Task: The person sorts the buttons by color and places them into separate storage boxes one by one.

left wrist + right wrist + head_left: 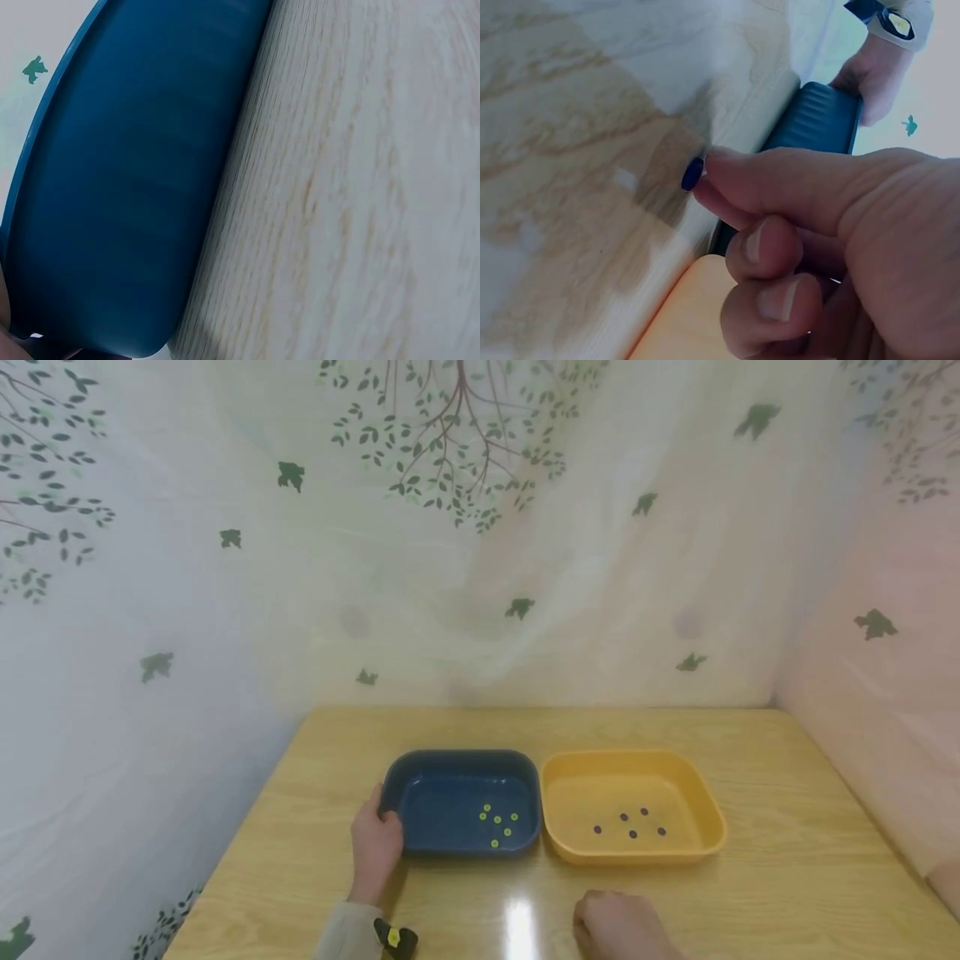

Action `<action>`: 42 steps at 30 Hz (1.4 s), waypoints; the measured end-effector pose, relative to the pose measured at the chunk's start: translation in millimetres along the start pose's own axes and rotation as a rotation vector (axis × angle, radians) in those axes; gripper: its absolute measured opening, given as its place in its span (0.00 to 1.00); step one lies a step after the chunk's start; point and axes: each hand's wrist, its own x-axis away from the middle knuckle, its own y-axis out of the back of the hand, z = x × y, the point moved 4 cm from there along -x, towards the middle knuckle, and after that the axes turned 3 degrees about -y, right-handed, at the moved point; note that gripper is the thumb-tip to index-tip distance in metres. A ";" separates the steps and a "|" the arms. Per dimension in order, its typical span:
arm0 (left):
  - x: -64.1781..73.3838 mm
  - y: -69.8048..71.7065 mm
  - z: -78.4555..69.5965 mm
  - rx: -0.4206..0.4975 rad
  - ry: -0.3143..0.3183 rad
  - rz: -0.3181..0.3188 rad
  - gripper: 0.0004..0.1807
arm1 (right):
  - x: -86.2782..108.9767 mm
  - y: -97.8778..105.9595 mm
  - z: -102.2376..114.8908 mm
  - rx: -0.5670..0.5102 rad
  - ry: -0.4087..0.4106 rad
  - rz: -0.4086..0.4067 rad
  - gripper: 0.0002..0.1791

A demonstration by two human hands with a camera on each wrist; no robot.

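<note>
My left hand (377, 839) grips the left end of a dark blue tray (442, 852), its thumb over the rim. Several small yellow buttons (497, 820) lie in the right part of that tray. In the right wrist view my right hand (802, 217) pinches a small round dark blue button (693, 174) between thumb and forefinger, above the wooden tabletop. The other fingers are curled in. In the head view this hand is in front of a yellow tray (637, 858), apart from it, and hides the button. Several dark buttons (633, 834) lie spread in the yellow tray.
The two trays stand side by side, nearly touching, on a light wooden table (787, 827). Pale cloth (585, 635) with printed leaves and branches hangs behind and at both sides. A dark band (397, 939) sits on the left wrist.
</note>
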 end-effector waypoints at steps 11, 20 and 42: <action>-0.3 0.8 -2.1 -0.018 0.006 0.006 0.32 | -1.8 -1.2 -5.5 0.082 -0.072 -0.018 0.06; 0.1 -0.3 -1.5 -0.022 -0.007 0.002 0.32 | 1.0 -3.0 -6.7 0.116 -0.074 -0.023 0.08; 1.0 0.0 -1.9 -0.032 0.006 -0.014 0.32 | 0.5 -5.7 -11.3 0.156 -0.010 0.047 0.26</action>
